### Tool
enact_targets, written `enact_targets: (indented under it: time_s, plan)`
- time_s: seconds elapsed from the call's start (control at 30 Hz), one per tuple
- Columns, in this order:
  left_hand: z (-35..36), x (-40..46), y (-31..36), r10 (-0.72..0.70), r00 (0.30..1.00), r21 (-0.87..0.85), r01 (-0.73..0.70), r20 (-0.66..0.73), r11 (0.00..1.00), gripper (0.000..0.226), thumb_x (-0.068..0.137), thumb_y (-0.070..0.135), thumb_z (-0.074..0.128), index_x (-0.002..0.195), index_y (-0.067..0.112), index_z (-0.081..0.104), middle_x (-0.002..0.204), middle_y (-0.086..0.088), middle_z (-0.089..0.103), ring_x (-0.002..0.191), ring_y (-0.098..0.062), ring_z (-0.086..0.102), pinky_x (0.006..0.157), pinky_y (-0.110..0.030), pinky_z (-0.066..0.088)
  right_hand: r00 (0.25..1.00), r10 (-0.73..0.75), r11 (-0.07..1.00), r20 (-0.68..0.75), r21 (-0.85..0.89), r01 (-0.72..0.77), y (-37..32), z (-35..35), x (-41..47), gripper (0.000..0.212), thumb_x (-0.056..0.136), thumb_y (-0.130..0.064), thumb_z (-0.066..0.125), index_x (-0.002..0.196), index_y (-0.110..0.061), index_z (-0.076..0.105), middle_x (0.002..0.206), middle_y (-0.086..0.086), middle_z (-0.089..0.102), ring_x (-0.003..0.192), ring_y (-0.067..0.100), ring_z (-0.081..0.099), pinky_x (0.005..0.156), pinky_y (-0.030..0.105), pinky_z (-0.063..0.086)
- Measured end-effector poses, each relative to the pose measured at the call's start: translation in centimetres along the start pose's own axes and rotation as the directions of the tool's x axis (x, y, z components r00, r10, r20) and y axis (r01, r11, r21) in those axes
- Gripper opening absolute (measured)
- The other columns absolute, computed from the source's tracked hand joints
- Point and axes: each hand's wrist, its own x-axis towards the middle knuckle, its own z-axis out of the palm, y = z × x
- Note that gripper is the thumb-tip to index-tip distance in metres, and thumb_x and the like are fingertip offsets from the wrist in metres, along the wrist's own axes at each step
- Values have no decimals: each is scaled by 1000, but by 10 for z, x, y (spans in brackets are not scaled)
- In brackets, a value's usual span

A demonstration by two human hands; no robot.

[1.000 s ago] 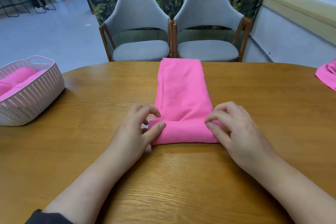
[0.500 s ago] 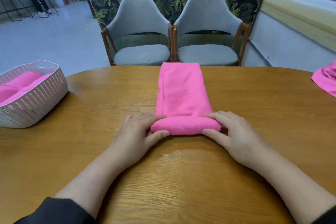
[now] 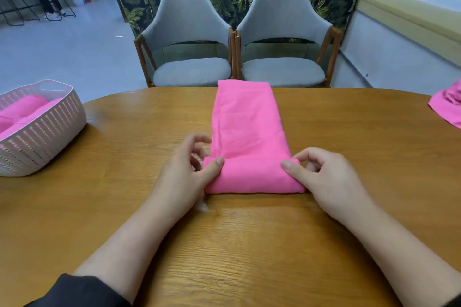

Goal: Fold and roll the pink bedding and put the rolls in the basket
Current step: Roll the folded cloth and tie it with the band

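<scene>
A long folded strip of pink bedding [image 3: 247, 122] lies down the middle of the wooden table [image 3: 124, 147], reaching the far edge. Its near end is rolled up into a thick roll [image 3: 252, 177]. My left hand [image 3: 185, 169] pinches the roll's left end, thumb on top. My right hand [image 3: 324, 177] pinches the right end the same way. A pale woven basket [image 3: 47, 132] stands at the table's left edge with pink rolls [image 3: 22, 109] inside.
More loose pink bedding [image 3: 446, 104] lies at the table's right edge. Two grey chairs [image 3: 189, 40] stand beyond the far edge, in front of a leaf-patterned sofa back. A person stands far off at the back left.
The roll has grown thicker since the first fold. Both hands shifted from lying over the roll to pinching its ends, fingers lifted and curled.
</scene>
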Motion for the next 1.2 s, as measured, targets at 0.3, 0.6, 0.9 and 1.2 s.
enact_targets:
  time_s: [0.3, 0.6, 0.9, 1.2]
  plan:
    - [-10, 1, -15, 297, 918, 407, -384, 262, 829, 67, 83, 73, 50, 133, 31, 62, 134, 20, 59, 128, -3, 49, 107, -41, 37, 891, -420, 829, 171, -326, 454, 4, -1, 1, 40, 90, -48, 62, 122, -24, 69, 119, -16, 60, 113, 8, 56, 99, 27, 42]
    - [-9, 1, -10, 169, 964, 350, -234, 207, 907, 52, 79, 71, 60, 123, 46, 48, 107, 40, 48, 107, 25, 32, 91, -23, 33, 923, -266, 847, 277, -391, 361, 1, -6, 10, 59, 83, -66, 56, 135, -39, 55, 116, -30, 54, 114, -4, 47, 105, 38, 39]
    - [-5, -1, -1, 54, 992, 32, -58, 118, 998, 38, 87, 62, 53, 92, 27, 67, 76, 0, 65, 70, -9, 57, 67, -31, 45, 963, -107, 992, 246, -32, 119, -4, -12, 5, 24, 91, -52, 59, 97, -34, 74, 94, -13, 73, 89, 5, 65, 83, 28, 49]
    - [4, 16, -1, 220, 976, 165, -216, -6, 962, 7, 89, 22, 70, 93, 27, 69, 97, 12, 63, 86, -4, 58, 77, -23, 44, 947, -317, 941, -57, -146, 306, -1, 11, 10, 8, 90, -35, 71, 94, -34, 64, 100, -16, 57, 92, 6, 54, 81, 25, 43]
